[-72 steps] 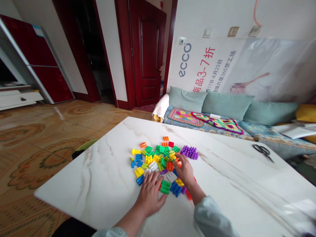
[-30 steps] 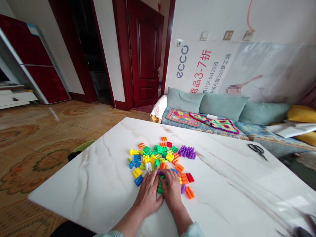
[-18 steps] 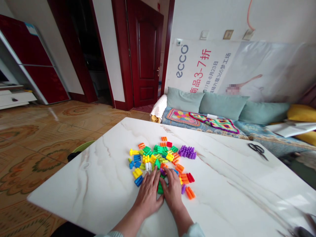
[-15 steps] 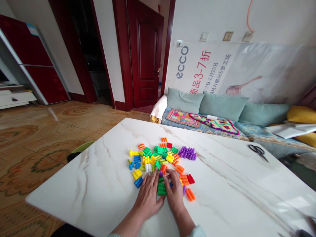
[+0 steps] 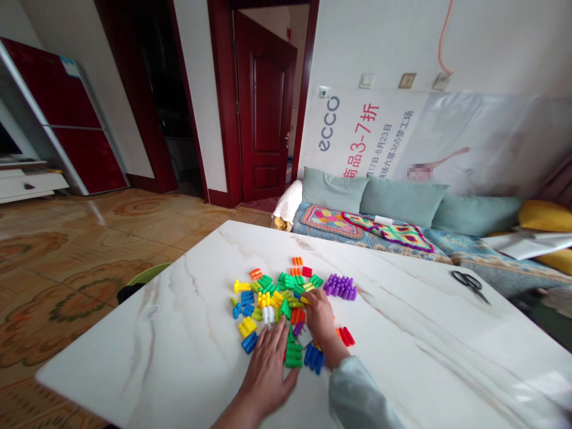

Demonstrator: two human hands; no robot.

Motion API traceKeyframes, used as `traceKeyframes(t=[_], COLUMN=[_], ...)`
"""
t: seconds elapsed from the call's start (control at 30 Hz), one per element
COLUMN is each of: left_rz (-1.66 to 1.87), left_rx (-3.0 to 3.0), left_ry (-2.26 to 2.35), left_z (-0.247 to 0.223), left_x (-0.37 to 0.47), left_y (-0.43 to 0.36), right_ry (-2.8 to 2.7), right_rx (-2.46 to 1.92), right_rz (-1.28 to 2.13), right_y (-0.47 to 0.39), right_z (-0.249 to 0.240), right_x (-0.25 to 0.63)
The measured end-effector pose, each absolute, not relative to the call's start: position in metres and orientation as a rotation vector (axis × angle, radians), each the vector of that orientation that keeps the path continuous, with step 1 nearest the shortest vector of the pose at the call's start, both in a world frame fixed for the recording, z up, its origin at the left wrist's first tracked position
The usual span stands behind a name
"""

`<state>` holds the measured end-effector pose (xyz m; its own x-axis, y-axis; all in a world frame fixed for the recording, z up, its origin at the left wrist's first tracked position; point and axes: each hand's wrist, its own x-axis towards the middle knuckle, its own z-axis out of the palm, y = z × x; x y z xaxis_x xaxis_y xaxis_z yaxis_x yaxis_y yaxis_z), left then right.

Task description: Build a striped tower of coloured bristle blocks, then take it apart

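Observation:
Small coloured plastic building blocks with rounded, tube-like ridges lie in a loose pile on the table. My left hand [image 5: 270,360] rests with its fingers stretched out at the near left of the pile. Between its index finger and thumb lies a joined green block [image 5: 294,356], nearest to that hand. My right hand [image 5: 320,313] reaches over the right side of the pile, fingers curled down onto a yellow block [image 5: 305,300], partly hidden by them. A blue block [image 5: 314,358] lies below the right hand, and a purple block [image 5: 298,329] sits between both hands.
A cluster of joined purple blocks [image 5: 340,287] stands right of the pile, and a red block [image 5: 346,336] lies beside the right wrist. Black scissors [image 5: 469,285] rest near the far right edge of the marble-patterned table [image 5: 402,357]. A sofa with cushions [image 5: 402,199] stands behind.
My right hand has moved up and right from beside the green block to the yellow block, uncovering the blue block. My left hand stays by the green block. The view has tilted slightly upward.

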<state>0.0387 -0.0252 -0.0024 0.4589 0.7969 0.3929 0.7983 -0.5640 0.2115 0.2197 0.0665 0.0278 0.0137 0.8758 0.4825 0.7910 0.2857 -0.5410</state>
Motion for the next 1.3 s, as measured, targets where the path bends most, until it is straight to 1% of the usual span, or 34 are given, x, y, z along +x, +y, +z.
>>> traceKeyframes(t=[0.1,0.2,0.27,0.37,0.43,0.57,0.7,0.8,1.0,1.1,1.23,1.3], left_rz=[-0.730,-0.737,-0.730,-0.722,-0.726,-0.722,-0.696,-0.674,-0.691,-0.700,-0.706,-0.709], left_rx=[-2.686,-2.688,-2.682,-2.677,-2.671,-2.656,-2.672,-2.686,-2.677,-2.681,-2.682,-2.685], left_ry=[-1.455,-1.458,-1.466,-1.456,-1.438,-1.440,-1.447,-1.456,-1.463,-1.455,-1.468,-1.479], left_z=[-0.004,-0.006,-0.006,-0.007,-0.008,-0.009,-0.007,-0.006,-0.008,-0.009,-0.007,-0.004], left_x=[0.038,0.038,0.039,0.038,0.038,0.038,0.039,0.039,0.038,0.038,0.039,0.039], left_y=[-0.025,-0.025,-0.024,-0.024,-0.024,-0.024,-0.024,-0.024,-0.024,-0.023,-0.023,-0.023], right_ry=[-1.504,-1.363,-1.317,-1.248,-1.288,-1.571,-1.773,-1.877,-1.881,-1.808,-1.820,-1.866], right_rx=[-1.399,-1.283,-1.189,-1.180,-1.292,-1.527,-1.567,-1.565,-1.561,-1.504,-1.299,-1.248], right_rz=[0.366,0.702,0.782,0.622,0.473,0.275,0.071,-0.037,-0.021,0.099,0.336,0.353], right_y=[0.061,0.055,0.054,0.059,0.065,0.074,0.072,0.065,0.060,0.057,0.034,0.014], right_z=[0.037,0.060,0.079,0.096,0.093,0.058,0.024,0.015,0.016,0.021,0.037,0.043], right_x=[0.215,0.212,0.216,0.229,0.239,0.249,0.242,0.234,0.223,0.222,0.229,0.240])
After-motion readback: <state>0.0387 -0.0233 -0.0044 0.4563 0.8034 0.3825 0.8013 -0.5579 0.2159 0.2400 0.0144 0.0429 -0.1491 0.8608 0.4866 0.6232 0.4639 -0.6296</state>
